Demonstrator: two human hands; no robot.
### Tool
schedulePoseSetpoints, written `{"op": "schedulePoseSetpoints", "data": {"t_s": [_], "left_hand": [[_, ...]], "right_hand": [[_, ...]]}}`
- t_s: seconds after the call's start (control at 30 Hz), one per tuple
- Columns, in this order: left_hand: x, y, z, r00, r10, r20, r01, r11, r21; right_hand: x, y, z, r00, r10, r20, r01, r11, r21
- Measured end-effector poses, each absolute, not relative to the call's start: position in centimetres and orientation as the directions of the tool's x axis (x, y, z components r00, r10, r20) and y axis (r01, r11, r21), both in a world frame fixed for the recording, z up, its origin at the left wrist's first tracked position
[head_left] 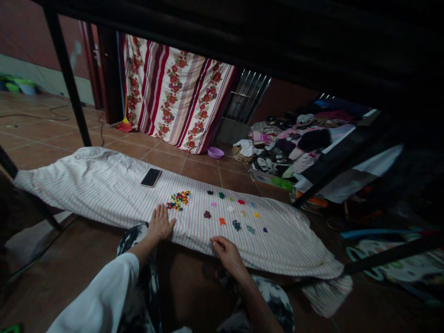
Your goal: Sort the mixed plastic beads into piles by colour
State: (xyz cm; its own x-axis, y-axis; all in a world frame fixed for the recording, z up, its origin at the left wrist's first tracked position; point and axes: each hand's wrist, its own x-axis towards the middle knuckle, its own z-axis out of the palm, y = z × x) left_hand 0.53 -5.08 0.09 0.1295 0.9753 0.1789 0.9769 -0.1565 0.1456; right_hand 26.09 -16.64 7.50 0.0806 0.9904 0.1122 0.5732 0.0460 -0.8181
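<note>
My left hand (pixel 160 224) lies flat near the front edge of the striped cloth (pixel 114 185), fingers stretched out and holding nothing. Just beyond its fingertips is a mixed pile of small coloured beads (pixel 179 200). My right hand (pixel 226 253) is at the cloth's front edge, its fingers curled together; anything inside them is hidden. Past it, small single-colour clusters sit in loose rows, among them a brown cluster (pixel 207 214), an orange cluster (pixel 222 221), a dark grey cluster (pixel 236 225), a red cluster (pixel 241 201) and a dark blue one (pixel 265 230).
A phone (pixel 151 177) rests on the cloth, left of the beads. Dark metal posts (pixel 67 74) frame the cloth-covered surface. Beyond are a floral curtain (pixel 176 92), a purple basin (pixel 215 152), a broom (pixel 125 122) and a heap of clothes (pixel 287 143).
</note>
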Motion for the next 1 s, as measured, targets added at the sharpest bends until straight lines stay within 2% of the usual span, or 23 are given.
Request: {"op": "schedulePoseSetpoints", "data": {"t_s": [0.33, 0.5, 0.9, 1.0], "left_hand": [[2.3, -2.3, -1.5, 0.083, 0.930, 0.358, 0.951, -0.181, 0.252], [2.7, -0.5, -1.3, 0.079, 0.919, 0.387, 0.949, -0.188, 0.252], [-0.9, 2.5, -0.8, 0.332, 0.878, 0.345, 0.875, -0.423, 0.235], [-1.4, 2.5, -0.8, 0.348, 0.866, 0.358, 0.863, -0.446, 0.239]], "right_hand": [[22.6, -10.9, 4.4, 0.025, 0.989, 0.147, 0.569, 0.106, -0.815], [21.9, -9.4, 3.1, 0.022, 0.987, 0.159, 0.572, 0.118, -0.812], [20.4, -6.1, 2.4, -0.015, 0.991, 0.136, 0.598, 0.118, -0.792], [19.0, -4.4, 2.4, -0.027, 0.986, 0.166, 0.624, 0.146, -0.767]]}}
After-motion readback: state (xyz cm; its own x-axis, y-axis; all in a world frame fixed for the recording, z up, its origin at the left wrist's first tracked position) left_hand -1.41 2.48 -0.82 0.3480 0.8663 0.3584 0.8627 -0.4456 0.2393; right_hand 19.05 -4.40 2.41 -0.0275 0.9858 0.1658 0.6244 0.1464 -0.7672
